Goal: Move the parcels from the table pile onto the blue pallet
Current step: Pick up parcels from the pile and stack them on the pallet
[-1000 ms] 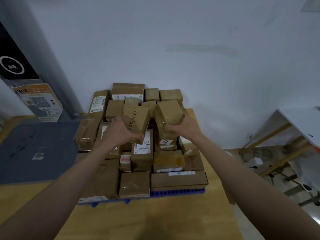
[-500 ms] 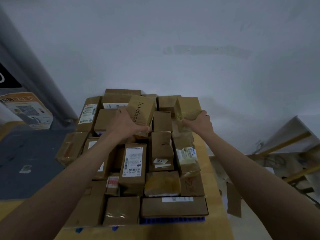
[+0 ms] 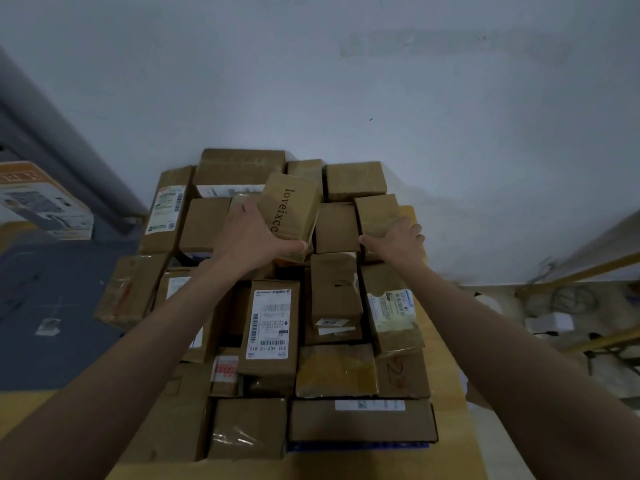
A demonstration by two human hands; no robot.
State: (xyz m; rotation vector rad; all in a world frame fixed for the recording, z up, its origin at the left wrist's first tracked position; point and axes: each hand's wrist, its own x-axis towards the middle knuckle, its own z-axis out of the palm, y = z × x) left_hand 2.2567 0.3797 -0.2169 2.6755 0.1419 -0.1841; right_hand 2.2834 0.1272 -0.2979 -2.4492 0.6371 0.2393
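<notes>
A heap of brown cardboard parcels covers the blue pallet (image 3: 356, 445), of which only a strip shows under the front boxes. My left hand (image 3: 254, 237) grips a small box printed "loveixcc" (image 3: 291, 211), tilted, over the middle of the back rows. My right hand (image 3: 396, 239) holds a plain small box (image 3: 377, 213) down on the pile's right back part, next to another small box (image 3: 336, 227). A long parcel with a barcode label (image 3: 270, 323) lies below my left wrist.
The pallet rests on a wooden surface (image 3: 446, 341) against a white wall. A dark grey mat (image 3: 52, 299) and a printed carton (image 3: 38, 202) lie to the left. On the right are yellow table legs (image 3: 588, 271) and cables on the floor.
Both hands have carried their boxes farther back over the pile. The right-hand box has come down onto the stack's right back part. The view has tilted down closer to the parcels.
</notes>
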